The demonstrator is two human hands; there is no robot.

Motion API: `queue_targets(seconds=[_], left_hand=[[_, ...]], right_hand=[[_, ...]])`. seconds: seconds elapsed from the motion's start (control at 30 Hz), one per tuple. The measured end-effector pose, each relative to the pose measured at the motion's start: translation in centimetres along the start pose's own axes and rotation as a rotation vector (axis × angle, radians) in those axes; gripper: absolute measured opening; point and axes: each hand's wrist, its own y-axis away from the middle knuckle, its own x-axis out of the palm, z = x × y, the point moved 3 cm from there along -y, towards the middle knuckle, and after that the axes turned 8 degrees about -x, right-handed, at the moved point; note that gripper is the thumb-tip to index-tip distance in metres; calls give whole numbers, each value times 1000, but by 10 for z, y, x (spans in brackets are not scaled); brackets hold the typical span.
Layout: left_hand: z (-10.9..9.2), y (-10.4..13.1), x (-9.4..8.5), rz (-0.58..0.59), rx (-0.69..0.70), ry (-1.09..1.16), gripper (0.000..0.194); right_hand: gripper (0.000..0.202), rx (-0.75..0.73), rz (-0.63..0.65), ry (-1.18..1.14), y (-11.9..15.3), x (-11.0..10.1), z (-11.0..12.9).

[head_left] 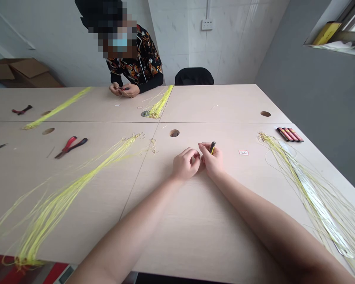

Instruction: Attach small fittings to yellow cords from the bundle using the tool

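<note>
Near the middle of the table, my left hand [185,164] and my right hand [212,159] meet, fingertips almost touching. A small black and yellow tool [212,148] sticks up from my right hand, whose fingers are closed round it. My left hand's fingers are curled in a pinch; what they hold is too small to make out. To the left lies a long bundle of yellow strands [85,179], with small hooks at its far end. Another bundle of pale yellow strands [296,173] lies on the right beside a metal ruler [319,201].
Pliers with red and black handles [71,146] lie at the left. A person [149,59] works across the table [171,221]. Red packs [290,134], a small label [243,152] and a round table hole [174,133] are also in view.
</note>
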Motion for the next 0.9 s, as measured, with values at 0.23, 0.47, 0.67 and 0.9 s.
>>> queue_targets(seconds=[0.23, 0.47, 0.67, 0.9], left_hand=[[0, 0, 0, 7, 8, -1, 9], [-1, 0, 0, 18, 16, -13, 9], [-2, 0, 0, 33, 4, -61, 9], [-1, 2, 1, 30, 26, -192, 11]], right_hand=[[36, -23, 22, 17, 0, 0, 0], [36, -21, 34, 9, 0, 0, -2], [39, -7, 26, 6, 0, 1, -1], [38, 76, -101, -92, -2, -3, 8]])
